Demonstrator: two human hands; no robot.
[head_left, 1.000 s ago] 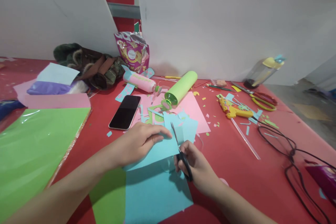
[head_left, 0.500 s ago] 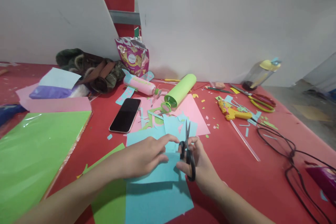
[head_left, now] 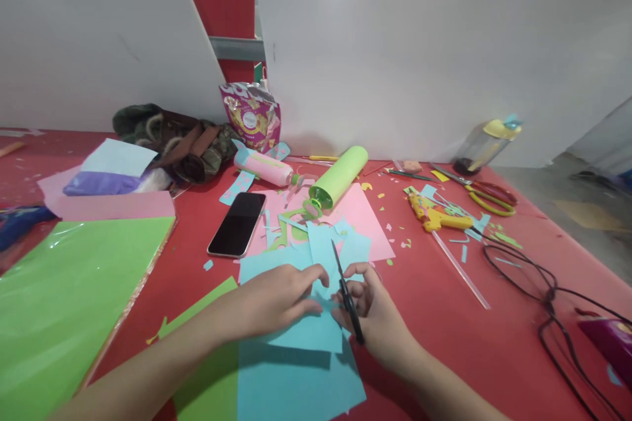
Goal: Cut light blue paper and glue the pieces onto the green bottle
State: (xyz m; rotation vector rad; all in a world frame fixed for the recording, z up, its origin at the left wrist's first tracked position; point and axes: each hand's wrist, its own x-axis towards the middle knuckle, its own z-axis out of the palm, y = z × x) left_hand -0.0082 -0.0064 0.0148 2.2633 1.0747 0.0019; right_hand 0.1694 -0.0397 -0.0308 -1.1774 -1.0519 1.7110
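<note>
My left hand (head_left: pixel 276 299) pinches a piece of light blue paper (head_left: pixel 309 332) and holds it just above the red table (head_left: pixel 434 289). My right hand (head_left: pixel 378 316) is closed round the black handles of a pair of scissors (head_left: pixel 345 293), whose blades point up and away at the paper's right edge. Under both hands lies a larger blue sheet (head_left: pixel 296 381), partly over a green sheet (head_left: pixel 207 381).
A black phone (head_left: pixel 237 225), a green tube (head_left: pixel 338 177), a pink bottle (head_left: pixel 264 168) and a pink sheet (head_left: pixel 365 217) with scraps lie beyond my hands. A yellow glue gun (head_left: pixel 434 214), red scissors (head_left: pixel 486 194) and black cable (head_left: pixel 543 289) sit right. Green paper pack (head_left: pixel 64 289) lies left.
The camera has tilted up a little. My hands have turned the blue piece, and the scissors have swung from upright to leaning left along its edge.
</note>
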